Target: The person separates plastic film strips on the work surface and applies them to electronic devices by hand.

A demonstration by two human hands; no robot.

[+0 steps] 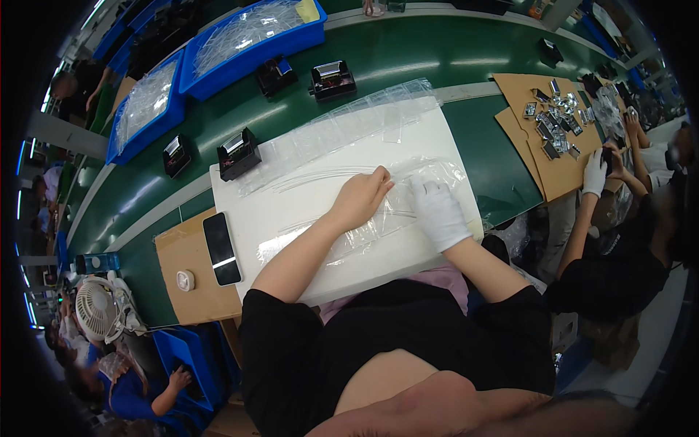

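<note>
Across a white board (291, 218) in front of me lies a clear plastic bag (349, 244), glossy and creased. My left hand (360, 198) is bare, with its fingers pinched together on the bag's film. Close to its right, my right hand (439, 213) wears a white glove and has its fingers curled down onto the same film. The hands are a short gap apart. Thin, pale curved strands (309, 175) lie beside my left hand. Behind them a row of flat clear bags (328, 131) stretches over the board's far part.
Black devices (239, 154) stand beyond the board, before blue bins (251, 40) of clear plastic pieces. A phone (221, 247) and a white roll (186, 280) lie left. Small metallic parts (557, 124) cover cardboard at right, near a co-worker's gloved hand (595, 173).
</note>
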